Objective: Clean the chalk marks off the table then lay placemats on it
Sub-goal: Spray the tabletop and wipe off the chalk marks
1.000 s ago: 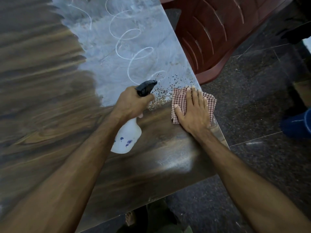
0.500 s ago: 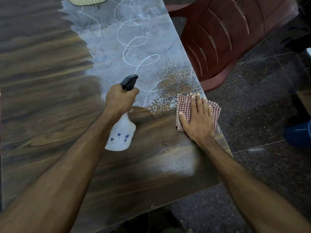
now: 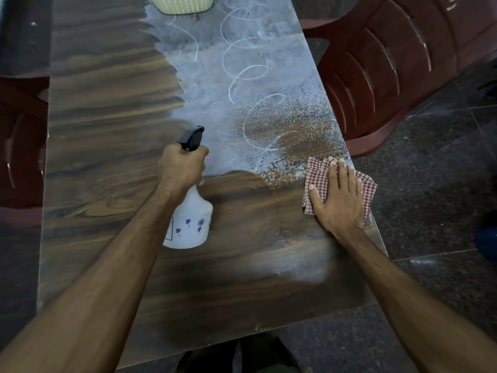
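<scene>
The wetting step looks to be in hand. The left hand [image 3: 183,168] has its fingers wrapped round the neck of the bottle [image 3: 189,219], held over the surface [image 3: 107,130]; its long axis runs near to far, nozzle aimed ahead-right at the chalk [image 3: 242,74]. The right hand [image 3: 336,200] presses the cloth [image 3: 368,188] flat, fingers straight, by the right edge. Next: likely wipe the wet patch

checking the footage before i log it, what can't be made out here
- Pale ribbed object, head view: cut off by the top edge; identity unclear.
- Spray bottle trigger: hidden under the left hand.
- Checked cloth: mostly covered by the right hand.
- Chalk marks: far end cropped.
</scene>
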Action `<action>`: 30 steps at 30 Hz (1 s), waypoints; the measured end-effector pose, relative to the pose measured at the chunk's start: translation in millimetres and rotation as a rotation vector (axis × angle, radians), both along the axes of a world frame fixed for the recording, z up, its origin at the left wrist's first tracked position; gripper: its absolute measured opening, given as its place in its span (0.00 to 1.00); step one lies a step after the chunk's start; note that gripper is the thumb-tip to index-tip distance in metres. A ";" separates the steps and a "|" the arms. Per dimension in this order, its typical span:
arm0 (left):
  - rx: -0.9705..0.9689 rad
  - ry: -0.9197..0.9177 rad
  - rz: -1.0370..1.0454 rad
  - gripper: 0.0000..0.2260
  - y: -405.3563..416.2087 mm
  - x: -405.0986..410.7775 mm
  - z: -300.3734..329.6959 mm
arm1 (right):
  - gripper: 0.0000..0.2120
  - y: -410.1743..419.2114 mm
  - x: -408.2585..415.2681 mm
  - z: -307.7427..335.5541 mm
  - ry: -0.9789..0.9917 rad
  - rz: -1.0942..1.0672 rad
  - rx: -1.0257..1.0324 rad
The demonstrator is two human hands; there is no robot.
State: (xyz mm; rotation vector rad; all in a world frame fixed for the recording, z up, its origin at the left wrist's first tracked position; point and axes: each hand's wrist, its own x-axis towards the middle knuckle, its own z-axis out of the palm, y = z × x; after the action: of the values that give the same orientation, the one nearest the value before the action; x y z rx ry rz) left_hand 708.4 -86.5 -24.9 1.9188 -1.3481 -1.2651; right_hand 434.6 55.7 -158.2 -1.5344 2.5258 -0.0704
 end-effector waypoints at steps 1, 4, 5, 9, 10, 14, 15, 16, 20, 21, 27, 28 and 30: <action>0.014 -0.007 -0.007 0.06 2.2 4.3 0.2 | 0.41 0.2 0.0 -0.2 -0.001 -0.002 0.002; 0.047 -0.028 -0.033 0.11 6.9 14.6 -2.6 | 0.42 -1.7 -1.0 -1.3 -0.007 -0.006 -0.008; 0.050 -0.025 -0.023 0.12 7.6 17.9 -3.0 | 0.42 -3.7 -0.5 -1.9 -0.010 -0.004 -0.014; 0.036 0.046 -0.011 0.09 8.8 26.4 -3.3 | 0.40 -14.0 2.8 -4.3 -0.014 -0.009 -0.043; 0.029 0.059 -0.015 0.08 9.1 28.4 -3.2 | 0.40 -15.2 3.8 -4.8 -0.015 -0.012 -0.044; -0.019 0.059 -0.006 0.05 7.3 34.2 0.4 | 0.40 -14.5 5.6 -5.1 -0.017 -0.018 -0.031; -0.030 0.046 -0.002 0.06 5.5 35.9 1.5 | 0.40 -14.8 6.3 -4.7 -0.016 -0.021 -0.028; -0.037 0.039 0.005 0.07 3.6 37.7 2.1 | 0.40 -15.3 6.8 -4.2 -0.014 -0.022 -0.024; -0.031 0.030 0.042 0.09 -5.3 45.1 2.5 | 0.40 -15.9 6.7 -2.1 -0.011 -0.024 -0.004; -0.036 0.023 0.062 0.09 -7.0 46.4 2.3 | 0.40 -15.7 6.9 -1.7 -0.009 -0.025 -0.003; -0.021 0.030 0.077 0.10 -9.0 53.7 -0.7 | 0.39 -35.5 20.0 0.6 -0.021 -0.030 -0.004; -0.016 0.032 0.074 0.09 -9.4 55.4 -1.1 | 0.39 -43.1 24.7 1.0 -0.026 -0.019 -0.002; -0.013 0.040 0.069 0.08 -10.8 60.3 -2.2 | 0.39 -60.5 41.1 1.0 -0.037 0.019 0.002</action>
State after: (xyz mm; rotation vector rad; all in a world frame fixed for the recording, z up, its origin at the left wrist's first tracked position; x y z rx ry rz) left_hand 768.8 -97.3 -27.1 1.9042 -1.2567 -1.2515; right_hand 475.6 -4.8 -157.2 -1.5411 2.4818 -0.0935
